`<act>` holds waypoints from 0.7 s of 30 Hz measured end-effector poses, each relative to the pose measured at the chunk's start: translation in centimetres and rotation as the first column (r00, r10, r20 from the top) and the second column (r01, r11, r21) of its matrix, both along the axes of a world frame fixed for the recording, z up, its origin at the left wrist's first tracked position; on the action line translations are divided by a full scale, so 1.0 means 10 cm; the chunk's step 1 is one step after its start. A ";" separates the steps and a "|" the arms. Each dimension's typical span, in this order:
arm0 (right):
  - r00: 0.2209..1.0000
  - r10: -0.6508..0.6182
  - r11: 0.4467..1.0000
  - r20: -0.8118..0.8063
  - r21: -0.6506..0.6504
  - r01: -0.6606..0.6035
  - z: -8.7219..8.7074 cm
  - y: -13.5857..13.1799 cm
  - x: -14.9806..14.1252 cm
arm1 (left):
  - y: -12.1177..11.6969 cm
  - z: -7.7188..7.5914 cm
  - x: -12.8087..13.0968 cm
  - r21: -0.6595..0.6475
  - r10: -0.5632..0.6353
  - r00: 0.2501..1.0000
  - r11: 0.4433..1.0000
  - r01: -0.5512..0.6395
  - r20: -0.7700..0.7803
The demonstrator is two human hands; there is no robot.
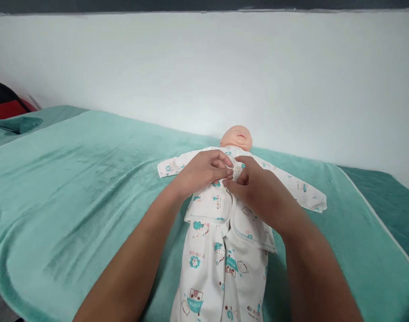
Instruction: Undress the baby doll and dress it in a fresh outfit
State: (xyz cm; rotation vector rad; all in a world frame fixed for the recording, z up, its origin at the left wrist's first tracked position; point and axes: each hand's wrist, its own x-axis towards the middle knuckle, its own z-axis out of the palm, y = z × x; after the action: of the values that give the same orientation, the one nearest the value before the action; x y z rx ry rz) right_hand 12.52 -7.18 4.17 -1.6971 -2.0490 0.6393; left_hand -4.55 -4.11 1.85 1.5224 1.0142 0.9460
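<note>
A baby doll lies on its back, its head toward the wall. It wears a white printed jacket with sleeves spread to both sides, and matching printed pants. My left hand pinches the jacket's front edge at the chest. Close beside it, my right hand grips the opposite front edge with thumb and fingers. A small round fastener shows near my right fingertips. Below my hands the jacket front hangs apart at the hem. What lies right under my fingertips is partly hidden.
A green plush blanket with some folds covers the surface beneath the doll. Behind it rises a white wall with a dark band along the top. At the far left sits a red and black item. Darker green cloth lies at the right.
</note>
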 end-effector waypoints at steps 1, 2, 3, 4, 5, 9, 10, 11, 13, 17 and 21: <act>1.000 -0.006 1.000 0.011 -0.005 0.006 0.01 -0.01 0.00 | 0.00 0.00 0.00 0.006 -0.002 1.000 1.000 0.002 -0.016; 1.000 -0.012 1.000 0.018 -0.009 0.012 0.02 -0.02 -0.01 | -0.01 0.00 -0.01 0.017 0.001 0.999 1.000 -0.001 -0.034; 1.000 -0.019 1.000 0.023 -0.011 0.020 0.03 -0.02 -0.01 | -0.01 0.00 0.00 0.033 0.007 0.999 0.999 -0.005 -0.050; 0.999 -0.028 1.000 0.025 -0.008 0.029 0.03 -0.03 -0.01 | -0.02 0.00 0.00 0.056 0.016 0.998 0.998 -0.012 -0.064; 0.999 -0.039 0.999 0.026 -0.002 0.039 0.04 -0.04 -0.01 | -0.02 -0.01 0.00 0.078 0.025 0.997 0.997 -0.019 -0.075; 0.995 -0.093 0.995 0.037 0.048 0.091 0.04 -0.12 -0.01 | -0.03 -0.02 0.02 0.141 0.056 0.993 0.989 -0.041 -0.102; 0.993 -0.099 0.994 0.059 0.046 0.097 0.04 -0.15 -0.01 | -0.04 -0.03 0.01 0.143 0.062 0.992 0.989 -0.046 -0.106; 0.991 -0.101 0.994 0.091 0.041 0.097 0.04 -0.19 -0.03 | -0.05 -0.03 0.00 0.143 0.066 0.992 0.988 -0.050 -0.109; 0.981 -0.091 0.996 0.171 0.032 0.087 0.03 -0.25 -0.06 | -0.08 -0.02 -0.04 0.133 0.052 0.991 0.990 -0.036 -0.120; 0.962 -0.114 0.993 0.247 0.058 0.102 0.02 -0.32 -0.11 | -0.14 0.00 -0.15 0.092 -0.050 0.985 0.994 0.066 -0.165; 0.970 -0.093 0.995 0.226 -0.001 0.095 0.02 -0.35 -0.09 | -0.18 0.00 -0.23 0.100 -0.155 0.970 0.979 0.175 -0.188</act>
State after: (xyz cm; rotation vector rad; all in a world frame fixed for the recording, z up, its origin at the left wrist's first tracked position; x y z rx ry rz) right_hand 11.60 -10.69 4.42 -1.9383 -2.1011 0.4458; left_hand -6.84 -5.87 1.84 1.7857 0.9536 0.7720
